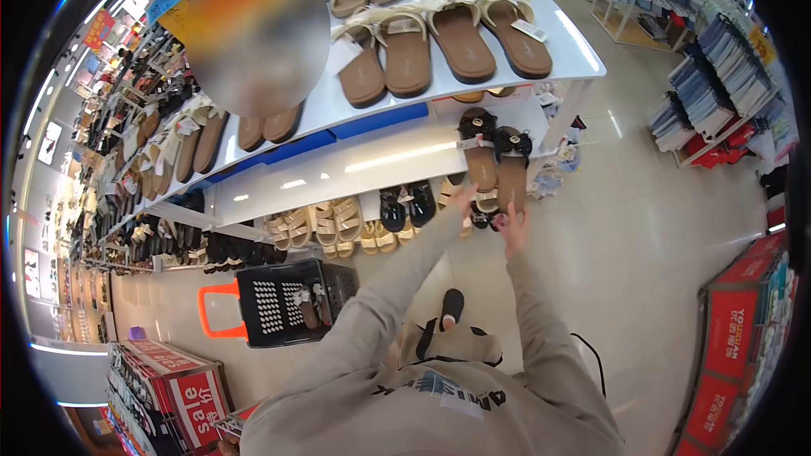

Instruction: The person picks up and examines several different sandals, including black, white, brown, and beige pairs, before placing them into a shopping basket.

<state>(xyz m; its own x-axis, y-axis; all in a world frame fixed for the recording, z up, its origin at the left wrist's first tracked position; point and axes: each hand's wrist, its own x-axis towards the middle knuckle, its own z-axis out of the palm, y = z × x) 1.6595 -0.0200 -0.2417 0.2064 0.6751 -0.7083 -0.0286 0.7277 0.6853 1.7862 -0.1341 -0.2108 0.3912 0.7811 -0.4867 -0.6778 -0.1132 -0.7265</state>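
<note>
A pair of brown slide sandals with black bow-like straps sits at the right end of the lower shelf, the left sandal (pixel 482 167) slightly behind the right sandal (pixel 511 181). My left hand (pixel 464 202) is just below the heel of the left one, fingers stretched out and partly blurred. Close under the heel of the other, my right hand (pixel 513 232) has its fingers apart. Whether either hand touches a sole I cannot tell. Neither hand visibly holds anything.
Brown sandals (pixel 407 59) line the white table top (pixel 574 55) above. More footwear (pixel 336 219) stands beneath the lower shelf. A black basket (pixel 283 308) with an orange handle, holding sandals, stands on the floor to my left. Red sale bins (pixel 731 338) flank both sides.
</note>
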